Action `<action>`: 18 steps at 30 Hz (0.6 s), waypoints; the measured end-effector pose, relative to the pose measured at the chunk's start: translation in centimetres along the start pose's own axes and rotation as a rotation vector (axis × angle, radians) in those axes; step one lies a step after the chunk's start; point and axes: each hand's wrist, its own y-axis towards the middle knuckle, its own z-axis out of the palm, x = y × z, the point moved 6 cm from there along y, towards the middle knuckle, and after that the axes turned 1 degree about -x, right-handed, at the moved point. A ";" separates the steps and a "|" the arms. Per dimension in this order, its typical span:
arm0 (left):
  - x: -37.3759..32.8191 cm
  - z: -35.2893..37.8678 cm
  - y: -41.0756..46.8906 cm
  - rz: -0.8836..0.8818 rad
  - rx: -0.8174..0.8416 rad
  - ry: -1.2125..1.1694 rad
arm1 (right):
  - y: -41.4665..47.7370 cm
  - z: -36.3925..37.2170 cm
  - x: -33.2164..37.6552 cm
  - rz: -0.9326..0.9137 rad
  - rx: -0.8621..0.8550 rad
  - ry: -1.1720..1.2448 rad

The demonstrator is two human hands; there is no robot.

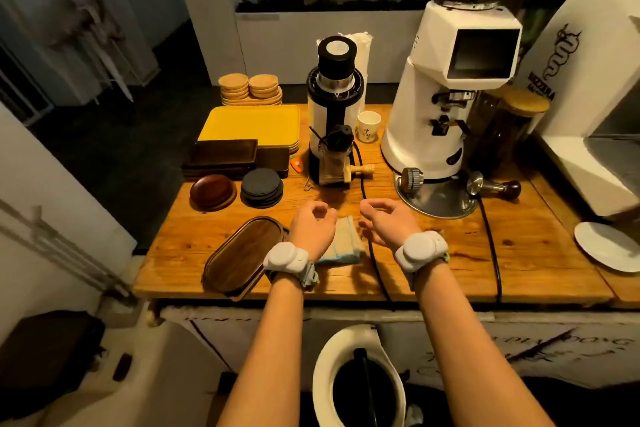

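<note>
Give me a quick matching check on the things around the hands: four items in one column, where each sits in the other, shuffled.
Things:
1. folded cloth
2. oval wooden tray
3. white plate
4. paper cup

Places:
a. far right on the table
b. between the small grinder and the large white grinder
c. just left of the left hand, at the near edge
d. partly under the left hand, beside the right hand

Pairs: 1-d, 2-c, 3-a, 4-b
</note>
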 end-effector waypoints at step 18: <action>6.1 3.0 0.7 -0.253 -0.063 0.008 | 3.8 2.0 -8.6 0.076 -0.060 -0.294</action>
